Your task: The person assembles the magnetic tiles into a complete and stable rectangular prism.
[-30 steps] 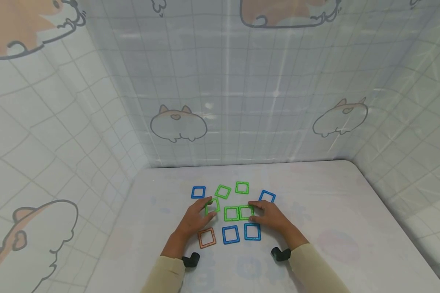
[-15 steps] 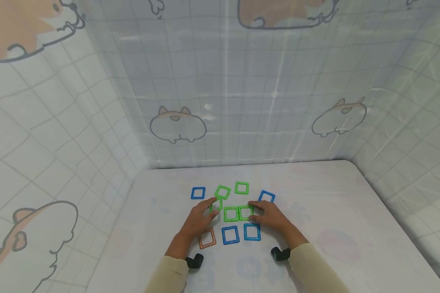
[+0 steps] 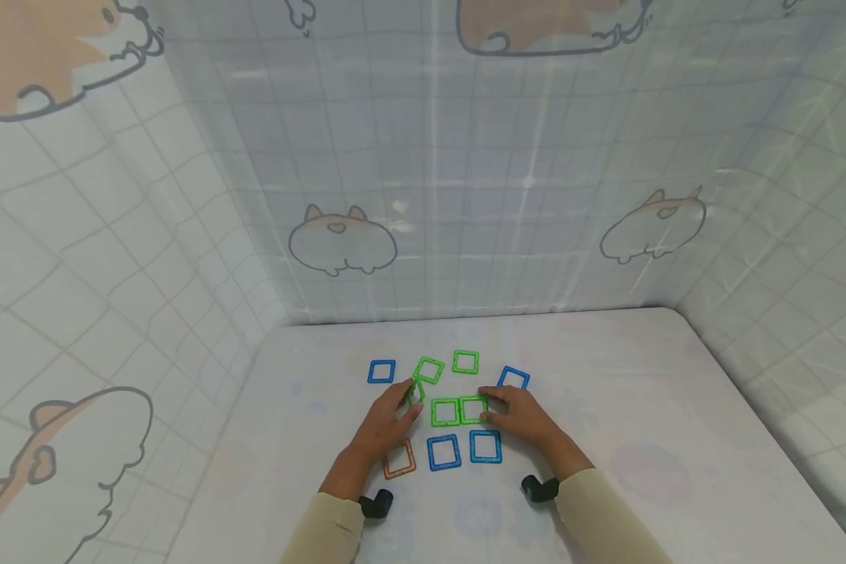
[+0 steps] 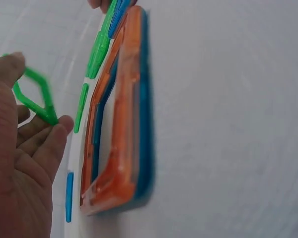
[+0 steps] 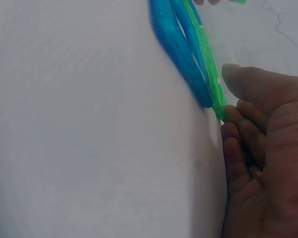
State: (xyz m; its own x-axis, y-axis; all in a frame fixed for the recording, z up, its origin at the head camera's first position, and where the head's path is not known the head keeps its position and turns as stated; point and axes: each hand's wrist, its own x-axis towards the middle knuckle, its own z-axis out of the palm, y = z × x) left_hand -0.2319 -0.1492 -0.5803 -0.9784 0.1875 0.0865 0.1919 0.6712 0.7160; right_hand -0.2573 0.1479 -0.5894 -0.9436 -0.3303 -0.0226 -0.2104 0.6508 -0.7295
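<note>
My left hand [image 3: 382, 423] pinches a hollow green square magnetic tile [image 4: 42, 89] between thumb and fingers, raised and tilted in the left wrist view. Just right of it, two green square tiles [image 3: 446, 424] lie flat side by side. At the outer edge of the right-hand one [image 3: 474, 421], my right hand [image 3: 520, 415] holds its corners with thumb and fingertips. An orange tile [image 4: 126, 109], with blue showing along its underside, lies close to the left wrist. In the right wrist view, a blue tile [image 5: 181, 59] is in front of the green edge.
Nearer me lie two blue tiles [image 3: 443, 467] [image 3: 485, 460]. Farther back are a tilted green tile [image 3: 420, 368], another green tile [image 3: 465, 371] and blue tiles at left [image 3: 381, 381] and right [image 3: 515, 369]. Patterned sheeting [image 3: 437, 157] walls the white table [image 3: 606, 392].
My left hand has moved slightly right, toward the flat green pair, and the tile it pinches has turned more edge-on. The right hand has stayed in place.
</note>
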